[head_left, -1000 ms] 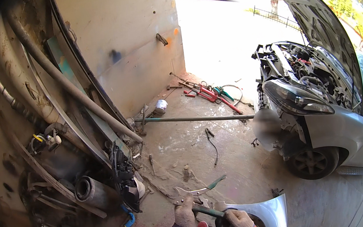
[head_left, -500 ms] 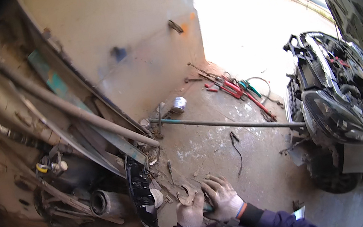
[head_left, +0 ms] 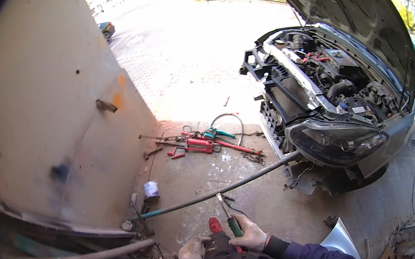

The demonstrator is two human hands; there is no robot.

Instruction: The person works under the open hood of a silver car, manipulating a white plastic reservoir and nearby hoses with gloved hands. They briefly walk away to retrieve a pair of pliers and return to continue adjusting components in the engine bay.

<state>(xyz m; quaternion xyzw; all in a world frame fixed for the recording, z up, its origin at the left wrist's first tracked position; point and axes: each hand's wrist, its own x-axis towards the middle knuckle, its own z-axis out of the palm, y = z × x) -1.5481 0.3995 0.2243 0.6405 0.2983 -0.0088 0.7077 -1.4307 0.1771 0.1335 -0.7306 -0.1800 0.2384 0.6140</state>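
Note:
My right hand (head_left: 251, 233), in a pale work glove, is wrapped round a green-handled tool (head_left: 233, 224) with a long metal shaft. The tool points up and away from me, its tip near a dark rod or cable on the floor. A bit of red shows below the handle. My left hand (head_left: 192, 257), also gloved, is beside my leg at lower centre, apart from the tool. Its fingers are curled together, and whatever they may hold is hidden. Past the tool's tip, a long pole (head_left: 226, 188) runs from the left wall side toward the car's front.
The car (head_left: 330, 96) stands at right, hood raised, front bumper off and headlight (head_left: 334, 141) exposed. A red jack-like tool (head_left: 199, 144) lies among chains and a green piece. A paint can (head_left: 151, 190) stands near the wall (head_left: 54, 98). Pipes (head_left: 77, 258) and scrap lie at lower left.
The view has swung right and up toward the car. My hands, close together before, are now apart, and the green-handled tool shows plainly in my right hand.

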